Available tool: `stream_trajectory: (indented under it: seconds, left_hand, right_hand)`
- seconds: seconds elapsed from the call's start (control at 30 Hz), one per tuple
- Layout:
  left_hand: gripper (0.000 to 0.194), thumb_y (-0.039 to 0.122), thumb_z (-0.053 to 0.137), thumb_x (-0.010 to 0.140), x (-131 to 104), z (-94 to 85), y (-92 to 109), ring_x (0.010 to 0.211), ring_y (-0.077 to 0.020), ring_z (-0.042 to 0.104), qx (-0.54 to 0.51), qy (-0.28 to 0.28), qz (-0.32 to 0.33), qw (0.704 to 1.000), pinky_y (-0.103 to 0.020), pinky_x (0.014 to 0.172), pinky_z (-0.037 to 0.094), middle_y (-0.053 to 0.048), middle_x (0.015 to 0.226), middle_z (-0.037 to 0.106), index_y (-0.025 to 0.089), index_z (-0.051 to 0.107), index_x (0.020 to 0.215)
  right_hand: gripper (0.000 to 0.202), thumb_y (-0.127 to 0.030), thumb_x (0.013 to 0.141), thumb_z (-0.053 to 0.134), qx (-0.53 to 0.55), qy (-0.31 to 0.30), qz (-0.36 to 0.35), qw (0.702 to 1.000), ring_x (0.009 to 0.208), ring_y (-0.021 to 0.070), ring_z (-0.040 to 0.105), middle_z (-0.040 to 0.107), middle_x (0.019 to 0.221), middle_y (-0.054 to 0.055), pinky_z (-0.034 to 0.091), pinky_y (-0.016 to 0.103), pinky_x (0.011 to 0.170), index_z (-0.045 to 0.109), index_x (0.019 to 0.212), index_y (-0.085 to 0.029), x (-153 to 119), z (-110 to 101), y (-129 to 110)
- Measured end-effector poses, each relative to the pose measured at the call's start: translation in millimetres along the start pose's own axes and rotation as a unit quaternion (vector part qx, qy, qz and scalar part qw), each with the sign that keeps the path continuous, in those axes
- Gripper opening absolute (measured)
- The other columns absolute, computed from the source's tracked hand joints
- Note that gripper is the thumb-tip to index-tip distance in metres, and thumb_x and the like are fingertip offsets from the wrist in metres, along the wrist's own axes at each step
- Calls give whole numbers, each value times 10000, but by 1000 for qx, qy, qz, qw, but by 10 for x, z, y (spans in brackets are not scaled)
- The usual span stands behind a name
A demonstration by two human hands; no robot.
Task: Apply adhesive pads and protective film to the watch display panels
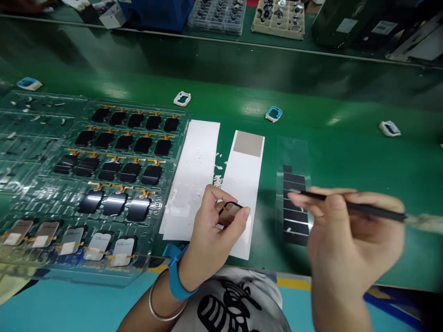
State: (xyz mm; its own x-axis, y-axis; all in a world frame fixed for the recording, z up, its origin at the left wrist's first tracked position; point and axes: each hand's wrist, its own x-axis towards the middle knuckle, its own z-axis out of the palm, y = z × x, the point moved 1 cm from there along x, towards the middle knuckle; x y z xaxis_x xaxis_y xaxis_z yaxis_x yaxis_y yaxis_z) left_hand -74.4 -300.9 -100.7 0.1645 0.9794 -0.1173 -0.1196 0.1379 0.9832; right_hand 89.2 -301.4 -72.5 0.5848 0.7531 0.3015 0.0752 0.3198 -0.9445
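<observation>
Between the thumb and fingers of my left hand [218,226] is a small screen module [230,213], held above the lower part of a white strip [242,184]. A black pen-like tool [367,210] lies across my right hand [349,235], gripped by thumb and fingers, its tip pointing left. That tip is over a clear sheet [293,150] bearing several black rectangular pieces [296,216]. The right hand is slightly blurred. Left of my left hand lies another white strip [197,166], with small scraps beside it.
A clear tray [166,230] with several screen modules stands on the left. Small watch-like cases [274,114] are spaced along the back of the green table [346,157]. A raised shelf [221,41] behind holds part trays [278,18] and a blue box [155,14].
</observation>
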Motion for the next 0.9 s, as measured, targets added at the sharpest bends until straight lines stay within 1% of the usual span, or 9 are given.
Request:
stream_trajectory:
  seconds: [0.07, 0.1, 0.13, 0.17, 0.27, 0.37, 0.5, 0.73, 0.9]
  left_hand:
    - [162, 332, 542, 996, -23, 23, 13, 522, -96, 415, 34, -41, 6, 999, -204, 469, 314, 67, 626, 492, 254, 402, 969]
    - [124, 332, 500, 1015, -35, 42, 17, 549, -105, 452, 54, -67, 11, 996, -217, 487, 345, 46, 674, 532, 257, 404, 989]
    - [85, 329, 450, 1034, -46, 65, 19, 584, -115, 492, 75, -93, 17, 993, -234, 511, 376, 25, 730, 566, 260, 406, 1012]
    - [67, 327, 402, 1048, -53, 94, 18, 615, -126, 525, 99, -120, 23, 988, -251, 533, 401, 6, 779, 592, 262, 408, 1030]
    - [139, 336, 315, 1063, -47, 199, 0, 628, -163, 578, 192, -196, 34, 961, -283, 507, 406, -30, 825, 622, 260, 432, 1065]
    - [147, 318, 327, 1057, -10, 287, -24, 702, -211, 640, 269, -237, 63, 931, -318, 525, 460, -66, 906, 670, 249, 457, 1054]
    - [114, 286, 361, 1049, 22, 324, -72, 896, -266, 683, 310, -258, 88, 911, -402, 673, 550, -74, 1046, 702, 252, 447, 982]
    - [114, 304, 375, 1048, 25, 318, -115, 885, -273, 693, 351, -263, 96, 893, -417, 660, 572, -81, 1033, 706, 241, 469, 1047]
    - [199, 244, 371, 1043, 43, 365, -110, 834, -292, 697, 411, -284, 140, 855, -408, 600, 552, -106, 951, 715, 204, 487, 1200]
  right_hand:
    - [175, -177, 848, 719, -54, -34, -29, 998, 761, 172, 743, 685, 829, 0, 664, 293, 681, 581, 924, -252, 294, -185, 85]
    - [170, -210, 842, 732, -74, -68, -21, 995, 728, 163, 744, 695, 825, 3, 656, 278, 683, 586, 916, -254, 445, -267, 169]
    - [172, -257, 839, 742, -85, -123, 9, 989, 679, 161, 742, 712, 825, 15, 648, 272, 649, 581, 899, -247, 588, -333, 276]
    - [224, -324, 820, 760, -87, -156, 29, 984, 615, 169, 735, 709, 784, 10, 639, 276, 576, 565, 879, -229, 716, -388, 391]
    - [411, -469, 735, 804, -81, -184, 95, 975, 572, 189, 735, 687, 730, -29, 624, 275, 506, 504, 864, -219, 964, -466, 710]
    - [457, -506, 718, 801, -80, -165, 118, 976, 563, 187, 736, 681, 757, -40, 622, 263, 489, 482, 883, -223, 1019, -451, 861]
    - [443, -507, 709, 805, -84, -157, 117, 977, 545, 190, 732, 689, 747, -25, 605, 243, 457, 497, 861, -226, 986, -423, 865]
    - [438, -510, 708, 803, -85, -154, 120, 977, 542, 197, 731, 704, 738, -22, 601, 255, 457, 501, 856, -231, 981, -423, 852]
    - [435, -516, 711, 799, -89, -159, 120, 976, 545, 194, 732, 697, 722, -26, 597, 249, 461, 508, 846, -221, 973, -405, 842]
